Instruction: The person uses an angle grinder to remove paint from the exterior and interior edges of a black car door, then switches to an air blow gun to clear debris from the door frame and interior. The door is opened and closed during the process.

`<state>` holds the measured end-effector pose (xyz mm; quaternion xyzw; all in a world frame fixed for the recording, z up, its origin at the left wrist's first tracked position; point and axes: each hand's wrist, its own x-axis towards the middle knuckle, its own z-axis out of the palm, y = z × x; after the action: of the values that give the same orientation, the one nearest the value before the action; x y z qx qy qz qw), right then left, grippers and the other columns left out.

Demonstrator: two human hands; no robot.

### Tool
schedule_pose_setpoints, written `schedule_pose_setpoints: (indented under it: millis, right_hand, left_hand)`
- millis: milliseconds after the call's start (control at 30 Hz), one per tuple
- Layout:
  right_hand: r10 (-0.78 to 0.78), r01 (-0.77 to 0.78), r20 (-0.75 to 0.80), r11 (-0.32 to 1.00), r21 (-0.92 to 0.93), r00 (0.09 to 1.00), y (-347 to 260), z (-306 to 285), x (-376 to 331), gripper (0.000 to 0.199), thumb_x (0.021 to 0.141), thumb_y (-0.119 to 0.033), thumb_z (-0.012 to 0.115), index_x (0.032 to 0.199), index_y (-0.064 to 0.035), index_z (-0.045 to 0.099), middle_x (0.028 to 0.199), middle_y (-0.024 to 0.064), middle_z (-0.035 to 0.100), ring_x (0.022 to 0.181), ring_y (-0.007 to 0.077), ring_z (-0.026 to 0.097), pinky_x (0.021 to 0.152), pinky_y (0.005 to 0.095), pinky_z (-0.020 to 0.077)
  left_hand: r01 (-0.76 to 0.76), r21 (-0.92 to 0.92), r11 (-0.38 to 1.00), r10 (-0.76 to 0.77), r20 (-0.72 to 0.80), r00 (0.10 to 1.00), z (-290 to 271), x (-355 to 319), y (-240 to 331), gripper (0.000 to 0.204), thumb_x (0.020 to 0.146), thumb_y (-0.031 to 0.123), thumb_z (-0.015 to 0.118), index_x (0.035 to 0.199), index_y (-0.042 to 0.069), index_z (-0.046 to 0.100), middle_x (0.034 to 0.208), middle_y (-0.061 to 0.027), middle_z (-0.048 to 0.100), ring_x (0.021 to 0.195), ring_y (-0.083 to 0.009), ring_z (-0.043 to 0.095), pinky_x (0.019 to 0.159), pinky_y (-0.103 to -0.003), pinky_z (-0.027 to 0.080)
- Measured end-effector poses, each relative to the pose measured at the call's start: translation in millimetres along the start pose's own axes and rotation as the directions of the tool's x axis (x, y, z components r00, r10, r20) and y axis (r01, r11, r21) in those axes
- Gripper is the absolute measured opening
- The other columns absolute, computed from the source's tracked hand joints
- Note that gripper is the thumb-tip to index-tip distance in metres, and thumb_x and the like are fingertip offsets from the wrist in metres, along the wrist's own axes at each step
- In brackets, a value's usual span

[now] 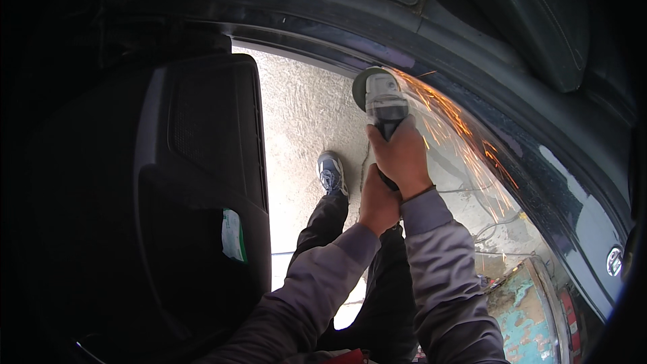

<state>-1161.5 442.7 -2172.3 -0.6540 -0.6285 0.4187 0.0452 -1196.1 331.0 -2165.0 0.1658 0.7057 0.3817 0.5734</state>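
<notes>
Both my hands are wrapped round an angle grinder (386,102) with a grey head and a dark body. My right hand (403,155) grips the body just behind the head. Lower down, my left hand (379,200) closes on the rear part of the grinder. The round disc (360,87) meets the edge of the car's door sill (337,57), and orange sparks (458,121) stream from there to the right and toward me. The exact contact spot is hidden behind the grinder's head.
An open car door (202,135) stands close on my left, a green-and-white packet (233,234) in its pocket. A dark seat (539,20) is beyond the sill. Cables (488,229) lie on the concrete floor (290,101). A worn turquoise-patched panel (522,310) is at lower right.
</notes>
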Motion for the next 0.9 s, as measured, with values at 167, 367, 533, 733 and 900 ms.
schedule_pose_setpoints:
  millis: [167, 367, 533, 733, 900]
  right_hand:
    - [0.076, -0.076, 0.017, 0.997, 0.003, 0.997, 2.4, 0.2, -2.1, 0.062, 0.093, -0.044, 0.076, 0.106, 0.0113, 0.052, 0.096, 0.0354, 0.071, 0.090, 0.0525, 0.071, 0.078, 0.0553, 0.0585]
    - [0.038, -0.038, 0.019, 0.999, 0.006, 0.999, 0.7, 3.8, -4.9, 0.064, 0.092, -0.045, 0.077, 0.108, 0.0114, 0.052, 0.096, 0.0354, 0.072, 0.091, 0.0523, 0.072, 0.079, 0.0547, 0.0591]
    - [0.025, -0.025, 0.019, 1.000, -0.008, 0.999, -7.6, 10.1, -2.1, 0.063, 0.092, -0.044, 0.077, 0.109, 0.0114, 0.052, 0.097, 0.0346, 0.072, 0.091, 0.0512, 0.072, 0.079, 0.0540, 0.0598]
    - [0.024, -0.024, 0.002, 0.999, -0.034, 1.000, -11.5, 10.1, -0.9, 0.063, 0.091, -0.044, 0.078, 0.110, 0.0105, 0.052, 0.097, 0.0337, 0.072, 0.090, 0.0505, 0.072, 0.079, 0.0540, 0.0598]
    - [0.046, -0.045, 0.008, 0.998, -0.046, 0.999, -8.9, 10.0, -1.1, 0.061, 0.091, -0.043, 0.078, 0.109, 0.0097, 0.052, 0.096, 0.0334, 0.072, 0.090, 0.0503, 0.072, 0.079, 0.0538, 0.0597]
  left_hand:
    - [0.032, -0.021, 0.999, -0.032, 0.000, 0.999, 1.0, -0.5, -8.6, 0.064, 0.078, 0.016, 0.093, 0.126, -0.003, 0.055, 0.119, -0.0191, 0.071, 0.113, -0.0313, 0.070, 0.095, -0.040, 0.054]
    - [0.023, -0.108, 0.994, -0.022, 0.008, 1.000, 0.6, 1.7, -22.9, 0.070, 0.079, 0.016, 0.093, 0.133, -0.002, 0.051, 0.124, -0.0190, 0.070, 0.117, -0.0306, 0.069, 0.098, -0.040, 0.053]
    - [-0.013, -0.324, 0.946, 0.039, 0.074, 0.997, -4.2, 7.0, -20.7, 0.077, 0.083, 0.012, 0.089, 0.146, -0.001, 0.047, 0.136, -0.0143, 0.068, 0.126, -0.0254, 0.066, 0.105, -0.037, 0.051]
    - [-0.185, -0.014, 0.983, 0.185, 0.107, 0.977, -11.7, 7.4, -6.7, 0.079, 0.085, 0.009, 0.087, 0.151, -0.001, 0.045, 0.140, -0.0118, 0.066, 0.129, -0.0215, 0.064, 0.108, -0.035, 0.050]
    - [-0.099, -0.085, 0.991, 0.108, 0.111, 0.988, -9.7, 7.2, -3.0, 0.078, 0.086, 0.010, 0.087, 0.151, 0.000, 0.045, 0.141, -0.0116, 0.066, 0.130, -0.0214, 0.063, 0.108, -0.034, 0.050]
